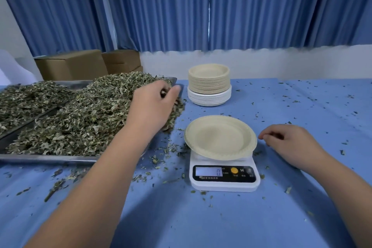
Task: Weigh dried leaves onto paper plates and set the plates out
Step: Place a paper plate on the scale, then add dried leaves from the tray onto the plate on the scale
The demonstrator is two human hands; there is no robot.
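Blue cloth covers the long table (221, 227), flecked all over with leaf crumbs. On its left side sits a wide stainless-steel tray (50, 158) heaped with grey-green dried leaves (80, 119); the heap spills over the tray's right rim onto the cloth. Behind the work spot stands a tall stack of round paper plates (209, 84), tan ones on top of white. In front of it a small white digital kitchen scale (224, 184) carries one tan paper plate (220, 137), which overhangs the scale on both sides.

That plate is bare and the display reads zero, so I judge this portion barely begun. No filled plate shows anywhere, and the tall stack suggests most of the work lies ahead.

The left hand (155, 104) is sunk in the heap's right edge, fingers curled into the leaves as if closing on a handful. The right hand (289, 143) rests on the cloth just beside the plate's right rim, fingers loosely bent and holding nothing.

Open cloth stretches to the right and toward the person, room enough to set plates out. The path from heap to plate is short and unobstructed.
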